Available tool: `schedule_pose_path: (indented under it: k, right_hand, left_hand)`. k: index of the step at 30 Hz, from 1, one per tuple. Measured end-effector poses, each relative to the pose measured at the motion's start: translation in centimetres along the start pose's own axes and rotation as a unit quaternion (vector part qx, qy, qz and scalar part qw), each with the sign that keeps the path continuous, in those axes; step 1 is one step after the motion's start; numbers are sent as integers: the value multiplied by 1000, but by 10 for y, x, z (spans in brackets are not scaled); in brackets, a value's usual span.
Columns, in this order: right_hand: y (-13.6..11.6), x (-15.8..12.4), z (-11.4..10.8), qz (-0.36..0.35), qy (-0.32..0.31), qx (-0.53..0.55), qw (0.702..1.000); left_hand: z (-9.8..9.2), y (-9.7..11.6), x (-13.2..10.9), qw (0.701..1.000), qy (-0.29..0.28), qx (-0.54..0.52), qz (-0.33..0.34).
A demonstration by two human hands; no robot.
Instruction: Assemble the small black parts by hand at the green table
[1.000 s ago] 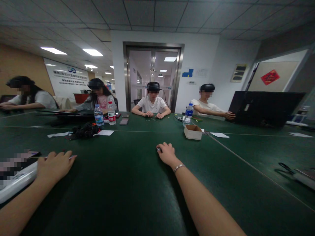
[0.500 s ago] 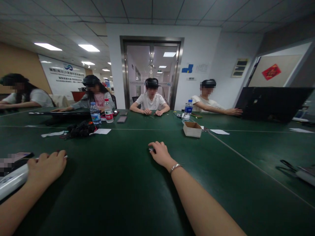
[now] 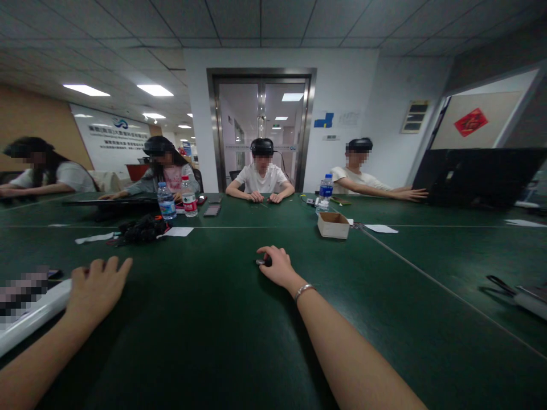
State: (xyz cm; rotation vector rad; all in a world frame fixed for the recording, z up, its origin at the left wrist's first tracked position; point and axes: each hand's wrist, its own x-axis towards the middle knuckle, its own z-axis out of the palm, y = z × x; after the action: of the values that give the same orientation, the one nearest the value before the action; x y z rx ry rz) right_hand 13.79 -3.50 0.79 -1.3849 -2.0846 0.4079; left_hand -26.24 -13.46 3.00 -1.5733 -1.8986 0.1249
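Left hand (image 3: 100, 290) well apart from small dark thing (image 3: 266, 262) at right hand (image 3: 281, 267)

Far left: a long white object (image 3: 38, 316) lies on the green table (image 3: 200, 347), its long axis slanting away and rightward, its far end hidden behind the left hand. Left hand: palm down, fingers extended and slightly apart. Thumb and palm are out of sight; cannot tell whether it has hold of anything or touches the white object.

Centre: the small dark thing, with a shiny end, shows at the left edge of the right hand. Its long axis seems to run crosswise, shiny end toward the left hand; too small to be sure. Right hand: half closed, fingers curled about the thing, which appears gripped rather than merely covered. This hand is plainly the nearer.

Right of centre: an open box (image 3: 333, 229) stands beyond the right hand and to its right, not touching it.
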Motion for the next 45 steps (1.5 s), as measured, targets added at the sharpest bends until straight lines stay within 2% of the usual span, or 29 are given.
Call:
schedule_pose_path:
  k: [2, 4, 7, 9, 11, 13, 16, 19, 22, 28, 31, 33, 38, 45]
  right_hand:
    - [1, 1, -1, 6, 1, 13, 1000]
    - [3, 2, -1, 17, -1, 24, 1000]
    - [7, 3, -1, 20, -10, 28, 999]
    - [10, 3, 0, 11, -9, 26, 1000]
    - [12, 3, 2, 3, 0, 22, 1000]
    - [13, 3, 4, 3, 10, 20, 1000]
    - [15, 5, 6, 10, 17, 29, 999]
    - [15, 5, 5, 6, 21, 42, 999]
    - [13, 3, 3, -5, 18, 66, 998]
    - [8, 1, 3, -8, 40, 133, 990]
    - [8, 3, 5, -7, 57, 147, 987]
    - [7, 4, 6, -17, 62, 150, 987]
    - [2, 3, 3, -43, 70, 172, 982]
    - [4, 7, 5, -12, 89, 216, 972]
  left_hand:
    - [-14, 22, 2, 996, 58, -15, 62]
    - [-32, 54, 8, 990, 68, -67, 101]
    - [-60, 112, 26, 961, 14, -213, 175]
    - [-77, 153, 41, 918, -44, -324, 223]
    - [-89, 188, 56, 873, -77, -406, 260]
    - [-95, 216, 68, 850, -94, -452, 256]
    - [-91, 241, 74, 840, -100, -491, 206]
    - [-82, 248, 72, 830, -80, -520, 182]
    - [-76, 246, 70, 806, -70, -559, 182]
    - [-70, 246, 74, 718, -74, -681, 126]
    - [-69, 247, 75, 682, -72, -718, 120]
    - [-68, 247, 74, 671, -80, -726, 128]
    - [-67, 248, 75, 672, -107, -723, 121]
    - [-67, 249, 79, 595, -121, -789, 92]
